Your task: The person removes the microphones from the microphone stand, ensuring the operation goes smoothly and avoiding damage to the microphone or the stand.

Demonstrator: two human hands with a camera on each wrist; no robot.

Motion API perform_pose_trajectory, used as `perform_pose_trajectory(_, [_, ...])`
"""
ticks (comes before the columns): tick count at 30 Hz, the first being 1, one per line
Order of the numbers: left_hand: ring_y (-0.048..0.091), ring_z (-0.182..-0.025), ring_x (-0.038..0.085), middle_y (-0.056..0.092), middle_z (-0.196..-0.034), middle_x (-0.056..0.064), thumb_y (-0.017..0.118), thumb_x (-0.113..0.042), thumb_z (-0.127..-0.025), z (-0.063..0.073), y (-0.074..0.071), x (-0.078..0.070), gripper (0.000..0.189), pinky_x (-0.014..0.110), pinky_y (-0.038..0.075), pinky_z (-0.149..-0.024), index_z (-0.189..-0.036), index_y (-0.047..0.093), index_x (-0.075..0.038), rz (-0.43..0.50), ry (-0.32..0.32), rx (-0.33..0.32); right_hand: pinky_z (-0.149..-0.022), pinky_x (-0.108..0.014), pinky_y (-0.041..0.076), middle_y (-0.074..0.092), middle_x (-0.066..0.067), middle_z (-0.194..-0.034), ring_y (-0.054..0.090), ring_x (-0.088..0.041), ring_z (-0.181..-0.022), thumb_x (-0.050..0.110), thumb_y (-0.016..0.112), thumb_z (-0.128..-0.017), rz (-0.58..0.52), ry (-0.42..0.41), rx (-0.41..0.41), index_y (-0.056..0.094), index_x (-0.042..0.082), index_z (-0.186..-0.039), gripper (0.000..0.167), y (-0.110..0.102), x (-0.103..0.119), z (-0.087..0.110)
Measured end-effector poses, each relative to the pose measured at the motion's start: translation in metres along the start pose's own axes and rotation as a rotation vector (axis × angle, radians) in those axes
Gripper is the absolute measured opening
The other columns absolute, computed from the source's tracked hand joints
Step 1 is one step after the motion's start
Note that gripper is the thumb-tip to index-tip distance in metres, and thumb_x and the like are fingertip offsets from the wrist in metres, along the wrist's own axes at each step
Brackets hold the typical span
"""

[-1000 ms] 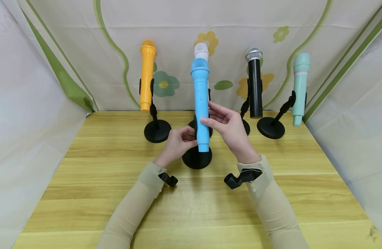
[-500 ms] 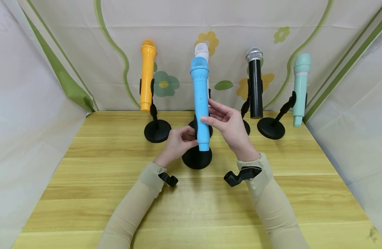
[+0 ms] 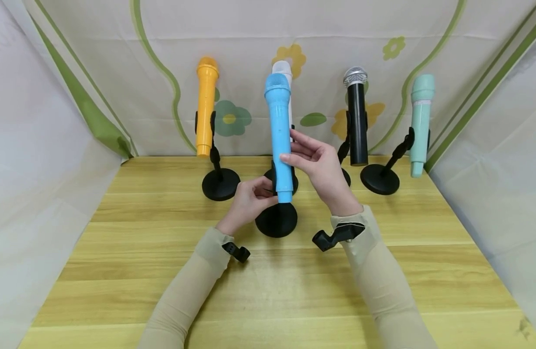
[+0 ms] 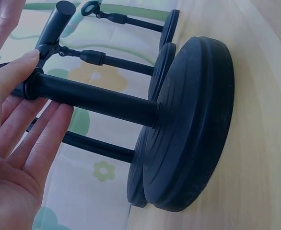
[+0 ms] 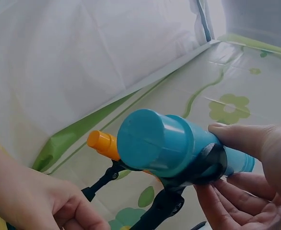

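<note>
In the head view my right hand [image 3: 323, 173] holds the light blue microphone [image 3: 279, 128], thumb on its front and fingers behind. The right wrist view shows the microphone's tail end [image 5: 140, 141] sticking out of a black clip [image 5: 208, 165]. My left hand [image 3: 247, 203] grips the stand under that clip. In the left wrist view its thumb and fingers are round the black pole [image 4: 102, 101], above the round base [image 4: 193, 124], which sits on the table. A white microphone [image 3: 283, 69] is mostly hidden behind the blue one.
Along the back of the wooden table [image 3: 268, 291] an orange microphone [image 3: 205, 106], a black one with a silver head [image 3: 357, 121] and a mint green one [image 3: 421, 116] rest in black stands. A flowered curtain [image 3: 250, 43] hangs behind them.
The blue microphone has slid up and slightly back through the clip, and my right hand has moved up with it. My left hand stays on the stand.
</note>
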State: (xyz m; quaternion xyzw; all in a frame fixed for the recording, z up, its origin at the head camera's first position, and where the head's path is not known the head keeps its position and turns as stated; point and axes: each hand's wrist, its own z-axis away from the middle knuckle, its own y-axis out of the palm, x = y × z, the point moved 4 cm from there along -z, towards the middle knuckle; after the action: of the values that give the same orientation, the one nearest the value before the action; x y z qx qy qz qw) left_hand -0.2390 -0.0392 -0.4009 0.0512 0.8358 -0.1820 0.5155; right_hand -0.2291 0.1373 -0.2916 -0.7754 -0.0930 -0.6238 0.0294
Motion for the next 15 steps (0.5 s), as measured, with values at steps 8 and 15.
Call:
perform_pose_trajectory(8, [0.072, -0.08, 0.018, 0.074, -0.095, 0.003, 0.086, -0.011, -0.085, 0.002, 0.001, -0.004, 0.017, 0.034, 0.061, -0.075, -0.098, 0.074, -0.008, 0.008, -0.008, -0.015, -0.091, -0.036, 0.057, 0.067, -0.015, -0.125, 0.066, -0.027, -0.113, 0.01, 0.079, -0.091, 0.01, 0.018, -0.006, 0.06, 0.011, -0.144, 0.056, -0.001, 0.005, -0.011])
perform_pose_trajectory(15, [0.072, -0.079, 0.016, 0.073, -0.093, -0.002, 0.087, -0.017, -0.084, 0.001, 0.0, 0.0, 0.018, 0.033, 0.061, -0.073, -0.096, 0.075, -0.012, -0.017, -0.003, -0.018, -0.086, -0.033, 0.058, 0.068, -0.016, -0.124, 0.068, -0.026, -0.109, 0.009, 0.079, -0.091, -0.012, 0.028, -0.033, 0.062, 0.011, -0.142, 0.054, -0.002, 0.006, -0.017])
